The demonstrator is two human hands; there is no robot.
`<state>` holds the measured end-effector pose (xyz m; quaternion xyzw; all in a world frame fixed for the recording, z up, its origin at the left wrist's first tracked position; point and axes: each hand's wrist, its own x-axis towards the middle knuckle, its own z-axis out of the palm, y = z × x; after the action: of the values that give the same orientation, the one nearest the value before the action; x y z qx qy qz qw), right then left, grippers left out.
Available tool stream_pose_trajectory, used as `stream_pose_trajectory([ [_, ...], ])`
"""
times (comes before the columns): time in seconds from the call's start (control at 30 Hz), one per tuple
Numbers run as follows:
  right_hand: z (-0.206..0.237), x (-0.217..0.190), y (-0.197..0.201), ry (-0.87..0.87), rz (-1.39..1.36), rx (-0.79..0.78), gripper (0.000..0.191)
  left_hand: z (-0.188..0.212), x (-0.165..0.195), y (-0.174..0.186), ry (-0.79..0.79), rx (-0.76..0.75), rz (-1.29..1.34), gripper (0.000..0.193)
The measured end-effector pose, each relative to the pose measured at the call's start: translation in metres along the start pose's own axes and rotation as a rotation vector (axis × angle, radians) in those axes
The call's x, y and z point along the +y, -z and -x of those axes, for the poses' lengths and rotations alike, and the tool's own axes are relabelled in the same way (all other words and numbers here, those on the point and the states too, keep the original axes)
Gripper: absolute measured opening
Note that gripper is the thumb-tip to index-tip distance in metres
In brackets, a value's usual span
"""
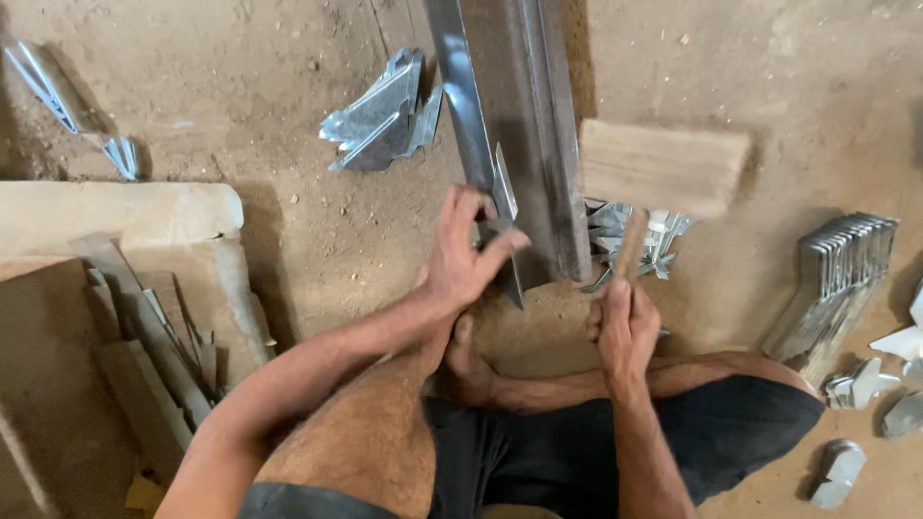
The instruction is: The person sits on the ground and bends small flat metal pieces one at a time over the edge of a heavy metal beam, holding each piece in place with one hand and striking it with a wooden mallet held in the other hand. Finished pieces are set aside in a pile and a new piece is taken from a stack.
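Two bare hands are at work over a dirt floor (288,250). The left hand (463,258) pinches a small sheet-metal piece (504,207), fingers (500,245) closed on its lower part, holding it on edge against a long steel rail (524,125) that runs away across the floor. The right hand (625,322) is clenched round the handle of a wooden mallet (663,165), whose blocky head hangs raised just right of the rail.

Thin and light as it looks, the metal piece likely bends under a firm blow, and its cut edges and point are probably sharp, so a grip low and clear of the struck part seems wise. The mallet looks head-heavy; holding near the handle's end gives swing.

More cut pieces lie near the rail (385,115), and a stack of folded ones (846,264) stands at the right.
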<state>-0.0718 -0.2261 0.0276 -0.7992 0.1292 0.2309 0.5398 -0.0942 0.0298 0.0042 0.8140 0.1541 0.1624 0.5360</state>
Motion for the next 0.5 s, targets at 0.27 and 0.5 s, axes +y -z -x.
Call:
stream_pose_trajectory([
  [0.27, 0.014, -0.028, 0.037, 0.147, 0.039, 0.121, 0.028, -0.147, 0.012, -0.035, 0.016, -0.517, -0.472, 0.02],
  [0.5, 0.02, -0.076, 0.014, 0.314, 0.123, 0.23, 0.041, -0.221, -0.025, -0.057, 0.38, -0.959, -0.618, 0.026],
])
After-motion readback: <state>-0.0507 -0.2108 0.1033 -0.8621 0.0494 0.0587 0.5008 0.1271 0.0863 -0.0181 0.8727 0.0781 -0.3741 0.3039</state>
